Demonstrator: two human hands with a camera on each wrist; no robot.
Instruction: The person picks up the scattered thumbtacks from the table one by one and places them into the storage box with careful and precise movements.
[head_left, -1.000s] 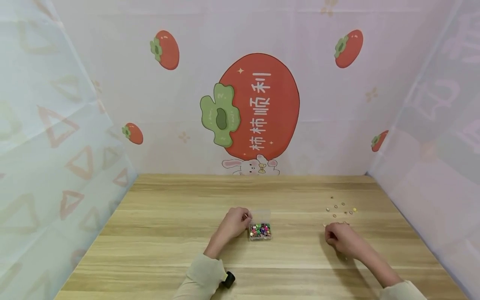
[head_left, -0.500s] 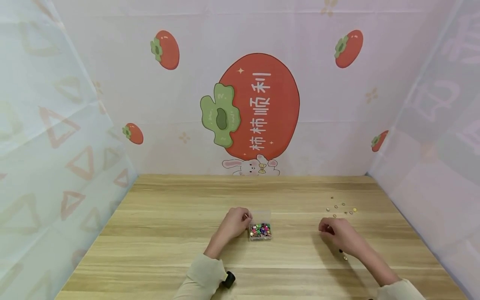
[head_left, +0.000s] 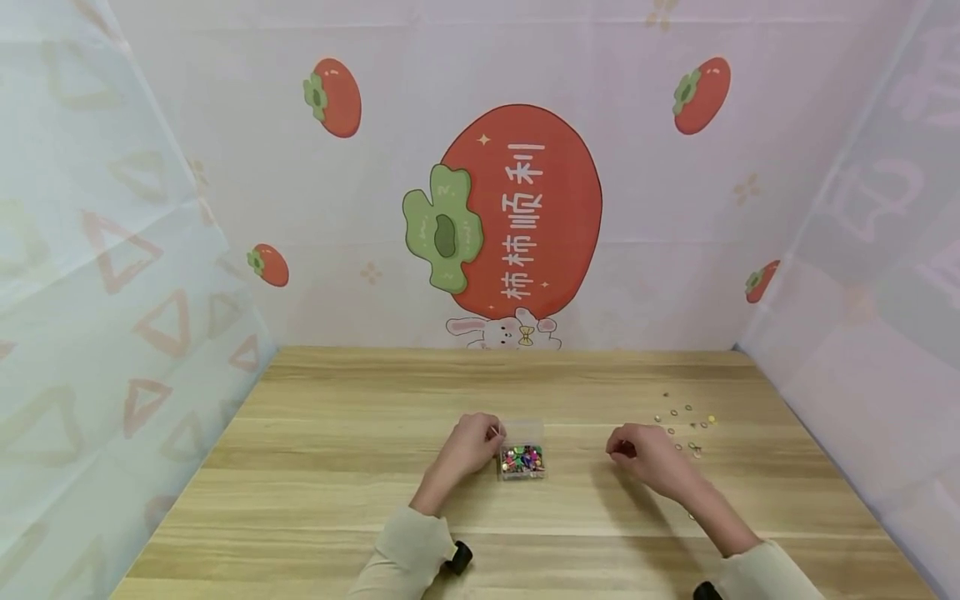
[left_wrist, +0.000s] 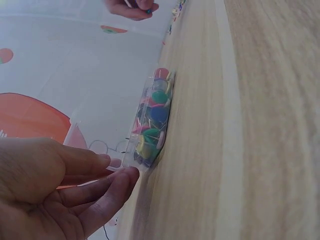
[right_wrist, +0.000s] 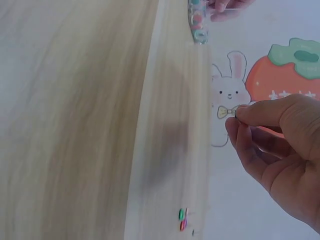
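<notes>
The left hand pinches the back left edge of a clear box on the table; the right hand, raised to its right, pinches a dark piece, too small to identify. Colourful tacks fill the box; its lid is open behind. Loose tacks lie farther right, one partly hidden by the right forearm. A persimmon-printed wall stands beyond.

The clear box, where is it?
In the head view, the clear box sits on the table, held by the left hand and left of the right hand.
</notes>
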